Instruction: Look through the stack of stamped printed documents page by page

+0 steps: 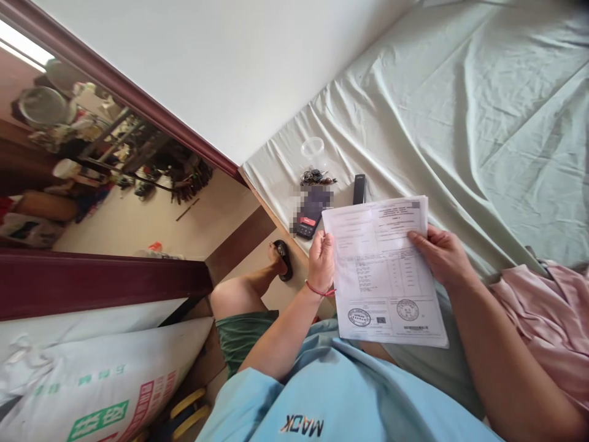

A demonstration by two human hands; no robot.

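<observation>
A stack of printed papers (368,270), with round and oval stamps near its lower edge, is held up over my lap. My left hand (322,261) pinches its left edge; a red string bracelet is on that wrist. On the opposite side my right hand (444,252) grips the upper right edge, thumb on top and fingers behind. Just beyond the papers stands a black stapler-like object (359,187), partly hidden by the top sheet. A dark phone (310,215), blurred in part, lies left of it. Behind the phone are a bunch of keys (317,177) and a clear plastic cup (313,147).
A pale green sheet (451,123) covers the bed, with pink cloth (547,319) at the right. White printed sacks (101,380) stand at lower left. Through a dark red doorway (105,279), a cluttered rack (124,144) shows. A white wall (207,67) rises behind.
</observation>
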